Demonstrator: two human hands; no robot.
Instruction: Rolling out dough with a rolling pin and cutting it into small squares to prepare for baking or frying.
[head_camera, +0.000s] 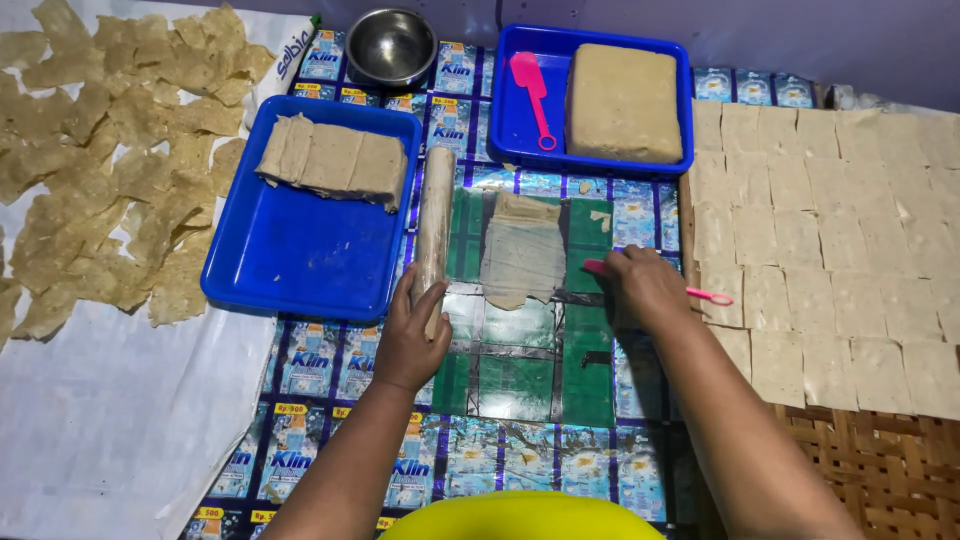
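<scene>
My left hand (412, 335) grips the near end of a pale rolling pin (434, 215) that lies lengthwise beside the left blue tray (290, 255). My right hand (645, 285) holds a thin pink tool (705, 295) flat on the mat, its tip pointing right. Between the hands lies a thin rolled-out sheet of dough (520, 250) on the green plastic work mat (520, 380). The left tray holds a row of folded dough sheets (333, 160).
A second blue tray (510, 120) at the back holds a big dough block (622, 100) and a pink spatula (532, 85). A steel bowl (390, 45) stands beside it. Square dough pieces (840, 250) cover the woven rack at right; dried pieces (110, 150) lie on white cloth at left.
</scene>
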